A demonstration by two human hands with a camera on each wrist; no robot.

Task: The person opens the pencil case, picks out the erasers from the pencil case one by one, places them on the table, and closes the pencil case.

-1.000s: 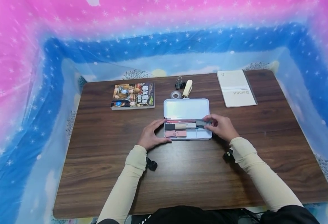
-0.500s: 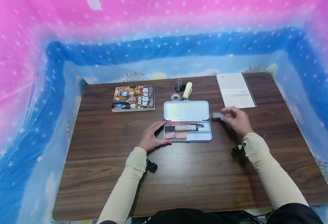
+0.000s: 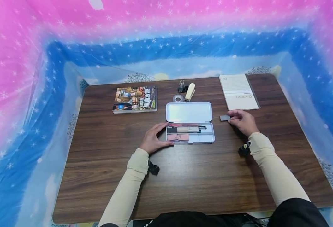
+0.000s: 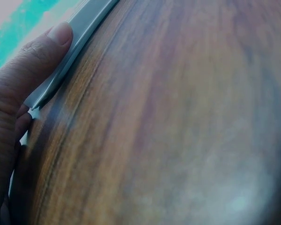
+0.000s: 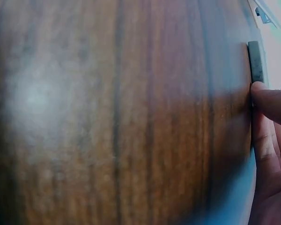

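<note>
Fingers of the right hand (image 3: 242,121) pinch a small grey block (image 3: 224,118) by its near end, low over the brown surface (image 3: 200,179), just right of the open pencil case (image 3: 190,123) and near the notebook (image 3: 239,91). The left hand (image 3: 154,138) rests flat against the case's left edge, thumb along its rim, fingers relaxed. To set the block down cleanly, I'd judge it best to lay it flat on the bare wood, loosen the pinch only once it lies there, and keep that left hand steadying the case.
</note>
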